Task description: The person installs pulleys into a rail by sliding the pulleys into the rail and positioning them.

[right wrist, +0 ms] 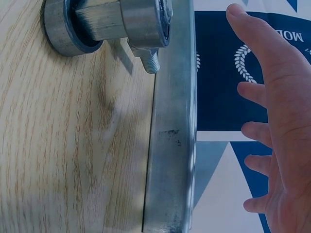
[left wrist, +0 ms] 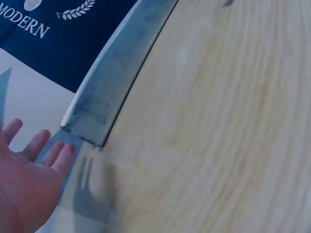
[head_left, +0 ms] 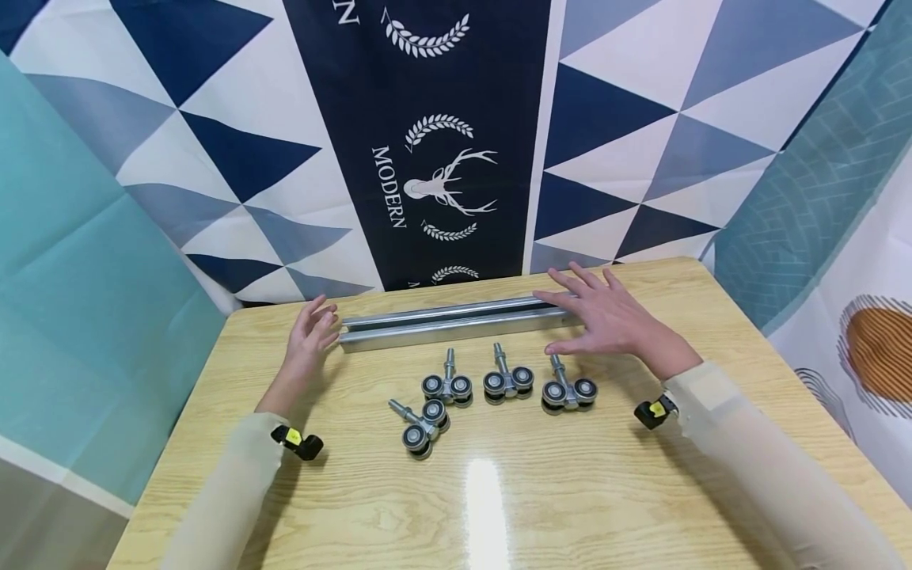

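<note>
A long metal channel rail (head_left: 456,329) lies across the back of the wooden table, its slot facing up. Beside its left end is my left hand (head_left: 310,340), fingers loosely bent and holding nothing; the left wrist view shows this hand (left wrist: 36,179) just off the rail's end (left wrist: 92,116). My right hand (head_left: 606,317) spreads its fingers over the rail's right end and hides it. Several roller trolleys with threaded bolts lie in front of the rail; the rightmost roller trolley (head_left: 568,389) is nearest to my right hand, and the lowest roller trolley (head_left: 423,427) lies turned askew.
The wooden table (head_left: 370,507) reaches back to a patterned fabric backdrop (head_left: 456,158). Teal fabric (head_left: 93,301) hangs along the left side, and a white patterned cloth (head_left: 855,348) on the right. Each wrist wears a small black camera (head_left: 654,412).
</note>
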Motion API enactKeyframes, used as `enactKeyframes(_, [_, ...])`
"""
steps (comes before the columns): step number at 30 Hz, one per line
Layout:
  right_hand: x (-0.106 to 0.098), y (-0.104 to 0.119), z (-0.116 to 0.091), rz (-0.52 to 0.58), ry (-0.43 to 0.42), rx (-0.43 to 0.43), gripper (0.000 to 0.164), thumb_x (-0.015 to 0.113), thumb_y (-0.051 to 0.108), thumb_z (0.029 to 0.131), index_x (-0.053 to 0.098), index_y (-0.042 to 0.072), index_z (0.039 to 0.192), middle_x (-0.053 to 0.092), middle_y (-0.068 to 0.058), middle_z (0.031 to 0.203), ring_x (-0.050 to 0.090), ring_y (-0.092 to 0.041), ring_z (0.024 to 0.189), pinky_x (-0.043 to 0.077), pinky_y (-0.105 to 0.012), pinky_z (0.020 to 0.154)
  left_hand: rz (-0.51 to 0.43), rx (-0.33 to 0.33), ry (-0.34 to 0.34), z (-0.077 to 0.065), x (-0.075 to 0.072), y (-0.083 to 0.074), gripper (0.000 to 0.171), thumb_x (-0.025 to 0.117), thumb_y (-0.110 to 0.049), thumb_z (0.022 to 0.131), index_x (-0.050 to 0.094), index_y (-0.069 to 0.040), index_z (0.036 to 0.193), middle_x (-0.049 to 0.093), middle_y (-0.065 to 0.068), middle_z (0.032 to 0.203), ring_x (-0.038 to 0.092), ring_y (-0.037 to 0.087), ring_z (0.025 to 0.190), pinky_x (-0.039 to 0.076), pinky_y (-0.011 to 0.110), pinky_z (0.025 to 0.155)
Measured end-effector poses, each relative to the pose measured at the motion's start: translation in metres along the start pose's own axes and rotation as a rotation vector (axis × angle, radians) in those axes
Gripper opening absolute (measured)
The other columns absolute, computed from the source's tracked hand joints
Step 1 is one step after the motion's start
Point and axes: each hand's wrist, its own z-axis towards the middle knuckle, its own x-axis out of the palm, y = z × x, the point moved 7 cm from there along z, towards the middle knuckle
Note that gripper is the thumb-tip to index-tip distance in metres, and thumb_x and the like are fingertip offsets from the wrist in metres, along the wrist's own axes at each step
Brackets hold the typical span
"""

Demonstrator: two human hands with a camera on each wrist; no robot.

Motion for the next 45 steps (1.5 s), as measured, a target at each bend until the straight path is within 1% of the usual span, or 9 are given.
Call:
enactKeyframes(5, [0.001,-0.002,-0.001,-0.004,0.009,0.004,0.096,0.058,0.086,0.070,0.043,0.036,0.151,0.028,-0.010,0.166,0.019,-0.041,0.151,0.016,-0.080,0.113,-0.015,0.014,-0.045,-0.001,0.004,0.005,0.058,0.047,-0.028,0.106,0.026,-0.008,0.156,0.032,0.027,0.156,0.032,0.042,0.144,0.030,0.058,0.121])
enactKeyframes(13, [0.001,-0.003,-0.003,-0.009,0.001,0.007,0.095,0.058,0.086,0.071,0.044,0.037,0.151,0.028,-0.010,0.166,0.020,-0.042,0.150,0.019,-0.080,0.112,-0.040,0.020,-0.071,-0.001,0.010,0.010,0.059,0.047,-0.026,0.106,0.025,-0.008,0.157,0.033,0.025,0.157,0.031,0.041,0.144,0.027,0.056,0.123])
enactKeyframes(20, [0.003,-0.001,-0.004,0.010,0.001,0.002,0.095,0.059,0.085,0.071,0.046,0.035,0.150,0.028,-0.009,0.166,0.020,-0.044,0.150,0.021,-0.081,0.110,0.019,-0.025,-0.062,-0.003,0.015,0.019,0.059,0.043,-0.030,0.106,0.025,-0.008,0.157,0.036,0.021,0.158,0.037,0.039,0.141,0.028,0.061,0.119])
enactKeyframes(26, [0.005,-0.002,-0.005,0.012,0.011,0.014,0.095,0.058,0.086,0.070,0.045,0.036,0.150,0.027,-0.008,0.166,0.018,-0.042,0.151,0.020,-0.081,0.110,0.072,-0.027,-0.083,-0.002,0.012,0.024,0.058,0.044,-0.032,0.106,0.029,-0.008,0.157,0.039,0.019,0.157,0.039,0.037,0.140,0.032,0.060,0.115])
enactKeyframes(29, [0.005,-0.003,-0.006,0.016,0.010,0.014,0.095,0.059,0.085,0.070,0.046,0.035,0.150,0.028,-0.009,0.166,0.018,-0.041,0.151,0.019,-0.082,0.110,0.096,-0.032,-0.082,-0.001,0.012,0.027,0.057,0.047,-0.028,0.105,0.030,-0.007,0.156,0.040,0.018,0.157,0.037,0.033,0.142,0.034,0.057,0.115])
enactKeyframes(32, [0.003,-0.003,-0.006,0.011,0.005,0.012,0.094,0.060,0.085,0.071,0.046,0.034,0.150,0.029,-0.009,0.166,0.018,-0.042,0.151,0.020,-0.082,0.110,0.114,-0.024,-0.086,-0.001,0.011,0.028,0.056,0.053,-0.017,0.102,0.036,-0.006,0.153,0.044,0.016,0.155,0.039,0.028,0.142,0.036,0.048,0.116])
enactKeyframes(38, [-0.002,-0.004,-0.006,0.007,0.020,0.027,0.095,0.057,0.086,0.071,0.045,0.035,0.151,0.028,-0.009,0.166,0.016,-0.041,0.152,0.018,-0.081,0.112,0.135,-0.027,-0.100,0.001,0.009,0.026,0.056,0.058,0.002,0.093,0.046,-0.001,0.147,0.050,0.019,0.150,0.046,0.032,0.137,0.036,0.041,0.119])
enactKeyframes(42, [-0.004,-0.005,-0.008,0.009,0.020,0.031,0.095,0.057,0.086,0.071,0.045,0.036,0.150,0.028,-0.009,0.166,0.017,-0.041,0.152,0.017,-0.080,0.112,0.180,-0.066,-0.103,0.004,0.007,0.035,0.057,0.061,-0.001,0.091,0.048,-0.005,0.147,0.051,0.015,0.150,0.048,0.029,0.135,0.039,0.037,0.116])
enactKeyframes(45, [-0.005,-0.005,-0.009,0.005,0.018,0.032,0.094,0.058,0.086,0.071,0.045,0.036,0.150,0.028,-0.009,0.166,0.018,-0.041,0.151,0.017,-0.080,0.112,0.183,-0.080,-0.098,0.004,0.007,0.036,0.059,0.064,-0.004,0.091,0.048,-0.006,0.148,0.050,0.016,0.151,0.047,0.030,0.136,0.037,0.043,0.120])
